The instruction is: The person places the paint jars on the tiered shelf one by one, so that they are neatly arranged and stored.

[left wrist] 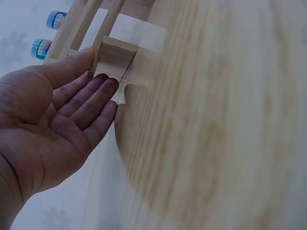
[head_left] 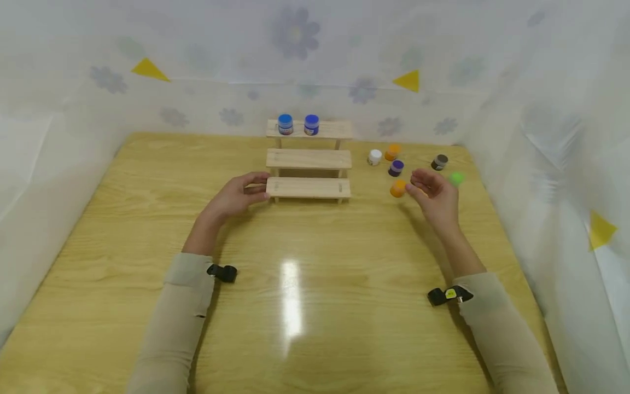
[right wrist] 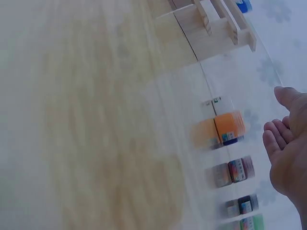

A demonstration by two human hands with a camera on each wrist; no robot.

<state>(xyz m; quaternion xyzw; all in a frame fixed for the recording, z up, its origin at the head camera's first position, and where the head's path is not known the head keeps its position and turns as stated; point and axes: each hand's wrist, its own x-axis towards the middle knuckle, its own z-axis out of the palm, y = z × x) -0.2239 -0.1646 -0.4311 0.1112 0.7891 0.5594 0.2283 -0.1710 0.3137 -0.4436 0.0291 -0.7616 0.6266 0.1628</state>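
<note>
A small three-step wooden stand (head_left: 309,187) stands at the table's back middle. My left hand (head_left: 238,192) touches the left end of its lowest step, thumb at the front, loosely extended fingers (left wrist: 91,100) behind. Two blue-lidded paint jars (head_left: 285,125) (head_left: 311,125) sit on the top step. My right hand (head_left: 437,200) is over the jars at the right, fingers slightly bent, nothing visible in its grasp. Its thumb tip is close to an orange paint jar (head_left: 398,189). A dark red jar (right wrist: 241,169) shows in the right wrist view, largely hidden by that hand in the head view.
Around the right hand stand a white jar (head_left: 374,157), another orange jar (head_left: 392,152), a purple jar (head_left: 396,168), a black jar (head_left: 440,162) and a partly hidden green jar (head_left: 456,178). Flowered white sheeting (head_left: 295,65) closes off the wooden table (head_left: 344,306) behind and at the sides.
</note>
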